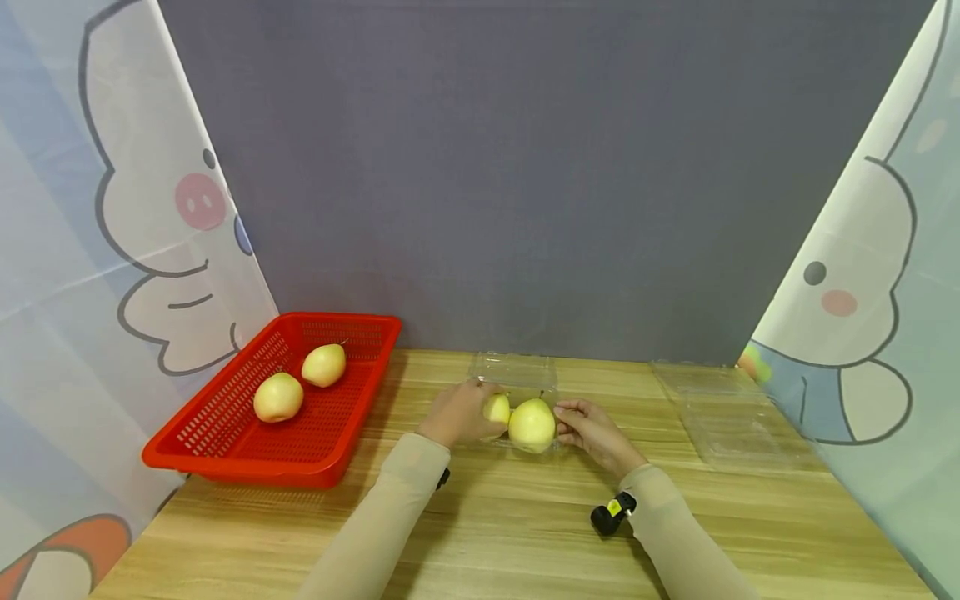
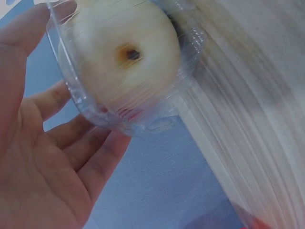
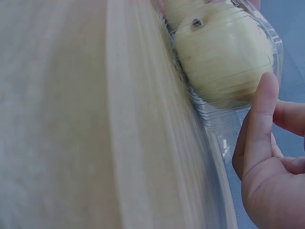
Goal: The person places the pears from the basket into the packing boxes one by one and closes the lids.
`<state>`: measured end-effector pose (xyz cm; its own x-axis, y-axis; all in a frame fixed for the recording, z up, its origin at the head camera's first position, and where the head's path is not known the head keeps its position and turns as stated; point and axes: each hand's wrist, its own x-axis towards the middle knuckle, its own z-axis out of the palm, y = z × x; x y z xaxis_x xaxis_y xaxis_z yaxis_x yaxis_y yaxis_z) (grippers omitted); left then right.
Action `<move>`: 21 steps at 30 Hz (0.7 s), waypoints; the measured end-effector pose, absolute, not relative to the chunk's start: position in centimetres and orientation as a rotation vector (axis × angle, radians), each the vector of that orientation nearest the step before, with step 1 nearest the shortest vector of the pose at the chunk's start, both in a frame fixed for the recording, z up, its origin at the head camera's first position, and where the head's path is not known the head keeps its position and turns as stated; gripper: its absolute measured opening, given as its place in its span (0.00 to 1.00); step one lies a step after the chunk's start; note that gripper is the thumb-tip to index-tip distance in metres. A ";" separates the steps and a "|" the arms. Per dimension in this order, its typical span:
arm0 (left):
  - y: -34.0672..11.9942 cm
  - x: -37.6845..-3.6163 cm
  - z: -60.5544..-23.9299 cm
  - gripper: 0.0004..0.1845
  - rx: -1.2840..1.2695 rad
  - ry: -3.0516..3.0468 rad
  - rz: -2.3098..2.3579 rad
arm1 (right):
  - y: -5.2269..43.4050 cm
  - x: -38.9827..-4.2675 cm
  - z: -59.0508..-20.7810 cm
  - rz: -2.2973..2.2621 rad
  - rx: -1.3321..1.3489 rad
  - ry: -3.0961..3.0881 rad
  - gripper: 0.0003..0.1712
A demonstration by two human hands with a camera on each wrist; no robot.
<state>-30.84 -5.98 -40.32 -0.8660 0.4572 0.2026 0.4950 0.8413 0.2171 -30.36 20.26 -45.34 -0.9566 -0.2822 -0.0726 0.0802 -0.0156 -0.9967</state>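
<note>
In the head view, two pale yellow pears sit side by side in a clear plastic container [image 1: 517,367] at the table's middle. My left hand [image 1: 465,412] grips the left pear [image 1: 495,410], covering part of it. From the left wrist, this pear [image 2: 119,52] shows through the clear wall; some fingertips of the left hand [image 2: 57,152] are hidden at the rim. At the other end, my right hand [image 1: 596,433] pinches the container's edge beside the right pear [image 1: 532,427]. In the right wrist view, one fingertip of the right hand [image 3: 267,152] lies against the outer wall.
A red plastic basket [image 1: 337,467] stands on the left with two pears [image 1: 278,397] in it. Another clear plastic container [image 1: 742,417] lies toward the right back of the wooden table [image 1: 517,533]. A grey cloth backdrop [image 1: 540,192] rises behind, with printed curtains on both sides.
</note>
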 end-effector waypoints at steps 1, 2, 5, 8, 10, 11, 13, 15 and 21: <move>-6.1 -31.0 -40.3 0.31 -0.753 -2.869 -0.426 | 20.3 -30.4 -45.3 -2.063 -0.214 2.004 0.25; -6.1 -31.1 -40.3 0.31 -0.760 -2.860 -0.458 | 20.3 -30.4 -45.3 -2.063 -0.213 2.001 0.25; -6.4 -31.8 -40.3 0.29 -0.754 -2.829 -0.525 | 20.3 -30.4 -45.3 -2.060 -0.218 2.003 0.26; -6.8 -32.6 -40.4 0.28 -0.731 -2.788 -0.561 | 20.2 -30.4 -45.3 -2.063 -0.217 2.005 0.25; -7.0 -33.0 -40.4 0.27 -0.708 -2.769 -0.558 | 20.2 -30.4 -45.3 -2.061 -0.219 2.010 0.25; -7.1 -33.2 -40.4 0.26 -0.695 -2.765 -0.552 | 20.3 -30.4 -45.3 -2.061 -0.218 2.011 0.25; -7.3 -33.4 -40.4 0.25 -0.671 -2.765 -0.557 | 20.3 -30.4 -45.4 -2.063 -0.211 2.010 0.25; -7.5 -33.7 -40.3 0.24 -0.648 -2.774 -0.562 | 20.3 -30.5 -45.4 -2.060 -0.214 2.011 0.25; -7.9 -34.7 -40.7 0.24 -0.554 -2.798 -0.626 | 20.3 -30.4 -45.5 -2.070 -0.206 1.998 0.26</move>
<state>-34.70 -7.91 -40.73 -0.9046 0.3121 0.2903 0.4060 0.8381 0.3643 -30.42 20.28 -45.45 -0.9570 -0.2801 -0.0752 0.0850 -0.0228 -0.9961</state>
